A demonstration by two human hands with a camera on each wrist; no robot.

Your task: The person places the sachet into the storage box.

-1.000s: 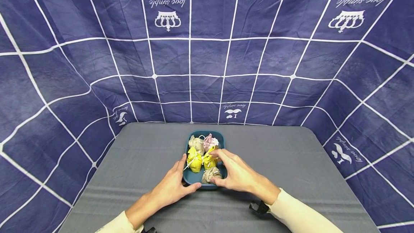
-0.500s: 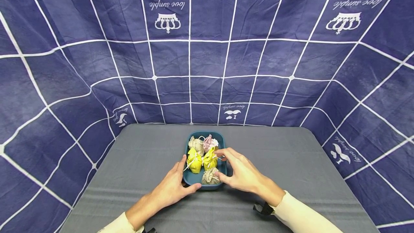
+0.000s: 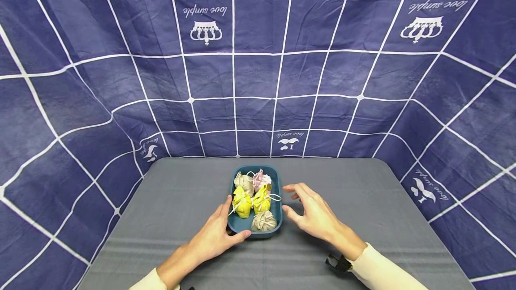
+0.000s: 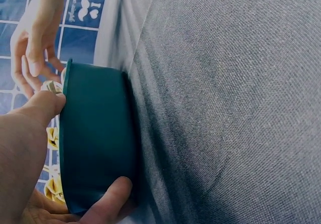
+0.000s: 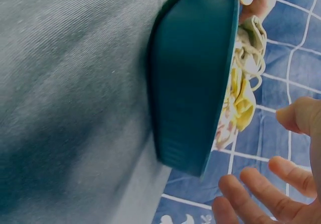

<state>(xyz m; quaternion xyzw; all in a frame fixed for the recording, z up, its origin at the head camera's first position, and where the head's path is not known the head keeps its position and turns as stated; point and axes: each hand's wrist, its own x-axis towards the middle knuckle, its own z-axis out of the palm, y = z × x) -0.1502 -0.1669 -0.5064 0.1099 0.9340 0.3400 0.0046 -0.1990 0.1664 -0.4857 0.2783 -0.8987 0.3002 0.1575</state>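
A teal plastic bin (image 3: 258,235) holds several small drawstring pouches. Two yellow pouches (image 3: 242,205) sit in the middle, their white cords loose. A beige pouch (image 3: 264,221) lies at the near right corner; another beige pouch (image 3: 244,183) and a pink pouch (image 3: 261,180) are at the far end. My left hand (image 3: 211,232) grips the near left corner of the bin, thumb at the front rim and fingers along the left wall. My right hand (image 3: 316,213) hovers off the bin's right side, fingers spread and loosely bent, holding nothing.
The bin stands on a grey cloth-covered table (image 3: 193,178). A blue sheet with white grid lines (image 3: 258,75) hangs behind the table and along both sides. A black strap (image 3: 337,262) is at my right wrist.
My right hand has drawn back to the right, off the pouches and out past the bin's rim. The beige pouch stays in the near right corner; my left hand keeps its place.
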